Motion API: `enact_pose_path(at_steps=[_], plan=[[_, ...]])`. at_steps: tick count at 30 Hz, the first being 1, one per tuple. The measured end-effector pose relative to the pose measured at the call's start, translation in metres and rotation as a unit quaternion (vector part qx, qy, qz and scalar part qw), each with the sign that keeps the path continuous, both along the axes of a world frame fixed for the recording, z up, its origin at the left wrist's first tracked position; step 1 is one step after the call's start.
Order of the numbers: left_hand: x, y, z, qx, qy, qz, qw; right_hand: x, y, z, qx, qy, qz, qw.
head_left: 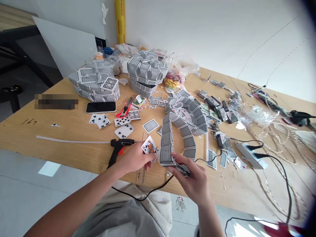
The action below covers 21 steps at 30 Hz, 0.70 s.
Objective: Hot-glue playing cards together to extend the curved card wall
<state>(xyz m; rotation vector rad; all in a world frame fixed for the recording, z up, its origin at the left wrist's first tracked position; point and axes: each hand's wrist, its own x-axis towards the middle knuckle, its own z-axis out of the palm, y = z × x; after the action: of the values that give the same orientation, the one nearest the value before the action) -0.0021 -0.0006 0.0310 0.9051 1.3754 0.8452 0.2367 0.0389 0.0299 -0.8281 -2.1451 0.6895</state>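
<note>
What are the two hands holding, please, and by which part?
The left hand pinches a queen card near its lower edge; the right hand grips the curved card strip by its near end.

Behind the wooden table (pixel 81 131) rises a plain pale wall (pixel 222 36), and against the wall, left of the table, leans a white board (pixel 66 49). Further left of the table stands dark-framed furniture (pixel 27 56); below the table's near edge, pale floor tiles (pixel 22 184) catch bright patches of light (pixel 49 168)

The glue gun (pixel 118 147) is black with a red trigger (pixel 120 150)
</note>
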Motion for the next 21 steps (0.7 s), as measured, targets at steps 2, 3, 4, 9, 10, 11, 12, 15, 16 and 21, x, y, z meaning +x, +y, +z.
enact_pose_path(at_steps=[2, 3, 4, 9, 10, 11, 12, 15, 16, 21], plan=[[0.0002, -0.0002, 0.0002, -0.001, -0.003, -0.001, 1.0, -0.0002, -0.0001, -0.0004, -0.003, -0.002, -0.001, 1.0], [0.0003, -0.0001, 0.0005, -0.001, -0.005, -0.001, 1.0, -0.0001, -0.0001, -0.0008, -0.005, -0.003, -0.002, 1.0], [0.0004, 0.0, 0.0008, 0.0, -0.007, 0.0, 1.0, 0.0001, -0.0001, -0.0013, -0.006, -0.005, -0.001, 1.0], [0.0012, 0.0014, 0.0014, 0.003, -0.011, 0.009, 1.0, 0.0009, -0.0002, -0.0045, -0.012, -0.011, 0.012, 1.0], [0.0014, 0.0017, 0.0013, 0.001, -0.015, 0.01, 1.0, 0.0007, -0.0003, -0.0049, -0.012, -0.011, 0.015, 1.0], [0.0017, 0.0019, 0.0014, -0.002, -0.02, 0.011, 1.0, 0.0004, -0.0005, -0.005, -0.012, -0.01, 0.016, 1.0], [0.002, 0.002, 0.0015, -0.007, -0.026, 0.013, 1.0, 0.0001, -0.0007, -0.005, -0.012, -0.008, 0.018, 1.0], [0.0023, 0.0016, 0.0033, -0.027, -0.042, 0.025, 0.998, -0.001, -0.0011, -0.0043, -0.016, -0.004, 0.022, 1.0], [0.0023, 0.0012, 0.0044, -0.032, -0.044, 0.028, 0.998, -0.0013, -0.0012, -0.0041, -0.018, -0.003, 0.024, 1.0], [0.0024, -0.0006, 0.0078, -0.017, -0.015, 0.026, 0.999, -0.0029, -0.0018, -0.0046, -0.022, 0.0, 0.039, 0.999]])
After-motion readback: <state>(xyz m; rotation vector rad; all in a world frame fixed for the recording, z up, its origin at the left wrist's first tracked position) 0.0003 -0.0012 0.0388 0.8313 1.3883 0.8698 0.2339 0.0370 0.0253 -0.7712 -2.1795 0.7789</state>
